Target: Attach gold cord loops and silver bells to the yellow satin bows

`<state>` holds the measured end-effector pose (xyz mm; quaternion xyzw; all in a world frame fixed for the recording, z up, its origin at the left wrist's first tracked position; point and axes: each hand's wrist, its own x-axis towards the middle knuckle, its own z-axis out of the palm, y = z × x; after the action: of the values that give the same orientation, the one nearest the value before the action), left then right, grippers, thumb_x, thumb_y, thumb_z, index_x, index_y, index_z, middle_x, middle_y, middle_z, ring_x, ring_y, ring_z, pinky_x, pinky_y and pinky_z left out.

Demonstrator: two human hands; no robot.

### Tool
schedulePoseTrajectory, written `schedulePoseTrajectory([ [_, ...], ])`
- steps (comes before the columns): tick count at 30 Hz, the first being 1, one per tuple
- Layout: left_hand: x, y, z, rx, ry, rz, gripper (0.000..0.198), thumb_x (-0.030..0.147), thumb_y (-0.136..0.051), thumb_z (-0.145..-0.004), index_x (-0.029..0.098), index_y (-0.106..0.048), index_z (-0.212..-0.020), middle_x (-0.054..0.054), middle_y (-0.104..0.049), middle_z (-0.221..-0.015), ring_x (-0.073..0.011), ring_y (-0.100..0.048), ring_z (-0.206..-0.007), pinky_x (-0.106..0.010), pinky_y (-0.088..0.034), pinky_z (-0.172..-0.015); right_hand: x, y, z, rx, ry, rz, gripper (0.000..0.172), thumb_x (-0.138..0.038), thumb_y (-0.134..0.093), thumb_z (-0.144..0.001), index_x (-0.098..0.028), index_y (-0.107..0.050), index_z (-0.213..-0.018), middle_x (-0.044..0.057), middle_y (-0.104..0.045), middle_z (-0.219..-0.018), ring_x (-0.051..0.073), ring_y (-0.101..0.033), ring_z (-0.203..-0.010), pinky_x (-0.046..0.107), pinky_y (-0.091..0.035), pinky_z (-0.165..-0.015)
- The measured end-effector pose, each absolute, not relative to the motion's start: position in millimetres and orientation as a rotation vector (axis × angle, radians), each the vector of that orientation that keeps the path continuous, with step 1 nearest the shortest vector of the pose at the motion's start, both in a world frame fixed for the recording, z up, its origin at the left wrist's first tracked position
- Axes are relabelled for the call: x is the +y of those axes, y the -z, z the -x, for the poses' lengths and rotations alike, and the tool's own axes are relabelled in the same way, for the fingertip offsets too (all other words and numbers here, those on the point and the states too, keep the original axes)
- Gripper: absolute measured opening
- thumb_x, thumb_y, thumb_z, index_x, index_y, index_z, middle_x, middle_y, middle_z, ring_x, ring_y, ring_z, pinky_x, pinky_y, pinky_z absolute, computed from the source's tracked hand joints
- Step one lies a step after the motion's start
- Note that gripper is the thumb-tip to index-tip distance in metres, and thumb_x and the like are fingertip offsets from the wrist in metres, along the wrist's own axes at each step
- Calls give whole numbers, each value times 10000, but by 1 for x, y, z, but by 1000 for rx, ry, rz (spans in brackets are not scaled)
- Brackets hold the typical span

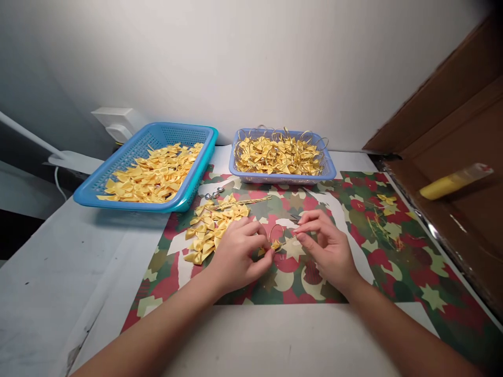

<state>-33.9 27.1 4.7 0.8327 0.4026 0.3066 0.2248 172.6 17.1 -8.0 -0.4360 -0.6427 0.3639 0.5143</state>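
Note:
My left hand point(245, 251) pinches a small yellow ribbon bow point(275, 245), partly hidden by the fingertips. A loop of gold cord point(276, 226) stands up from the bow. The cord's end runs right to my right hand point(328, 248), where thumb and forefinger are closed on it. Dark pointed blades point(294, 219), apparently of small scissors, stick out by the right fingers; their handle is hidden in or behind that hand. Beside my left hand lies a pile of yellow bows point(208, 235), with several gold cord lengths point(251, 200) across its far end.
A blue basket point(88, 195) of yellow bows stands at the left. Another basket point(283, 179), at the back, holds bows with gold loops. Several small silvery pieces point(215, 195) sit near the pile. Cord scraps point(379, 225) lie right on the patterned paper point(432, 262). A yellow tube point(451, 181) is far right.

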Motion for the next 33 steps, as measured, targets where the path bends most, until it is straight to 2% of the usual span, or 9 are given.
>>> schedulePoseTrajectory([
  [5, 29, 1, 34, 1286, -749, -2230, 225, 187, -545, -823, 182, -537, -597, -24, -577, -716, -172, -491, -705, -324, -392, -662, 21, 9, -175, -1425, -872, 1026, 114, -193, -638, -884, -288, -694, -854, 1, -558, -918, 150, -554, -891, 309, -444, -809],
  [9, 29, 1, 34, 1359, -742, -2149, 255, 208, -514, -846, 189, -500, -592, -20, -564, -713, -174, -501, -716, -330, -403, -682, 23, 8, -176, -1345, -882, 1008, 94, -219, -639, -882, -286, -693, -844, 10, -560, -910, 158, -551, -887, 300, -463, -759],
  [15, 29, 2, 33, 1398, -694, -2177, 254, 241, -502, -876, 197, -524, -626, -35, -581, -739, -195, -508, -731, -356, -413, -691, 26, 13, -182, -1272, -859, 1052, 70, -307, -640, -884, -282, -683, -834, 35, -574, -909, 195, -556, -943, 333, -489, -775],
  [19, 29, 2, 33, 1418, -700, -2153, 257, 255, -475, -903, 203, -520, -655, -43, -582, -768, -206, -519, -762, -361, -429, -706, 28, 14, -185, -1238, -852, 1102, 129, -394, -634, -880, -281, -676, -835, 43, -573, -915, 198, -557, -913, 330, -497, -746],
  [26, 31, -1, 27, 1432, -695, -2124, 212, 266, -468, -929, 201, -557, -748, -47, -616, -789, -217, -526, -795, -355, -422, -713, 29, 14, -186, -1222, -925, 1012, 69, -317, -637, -896, -303, -679, -844, 18, -580, -920, 167, -552, -914, 283, -481, -742],
  [33, 43, -2, 22, 1435, -649, -2174, 215, 254, -518, -911, 202, -657, -755, -51, -682, -827, -229, -539, -809, -378, -422, -743, 32, 13, -189, -1240, -862, 1106, 155, -414, -627, -882, -272, -644, -822, 32, -577, -903, 183, -562, -851, 317, -500, -713],
])
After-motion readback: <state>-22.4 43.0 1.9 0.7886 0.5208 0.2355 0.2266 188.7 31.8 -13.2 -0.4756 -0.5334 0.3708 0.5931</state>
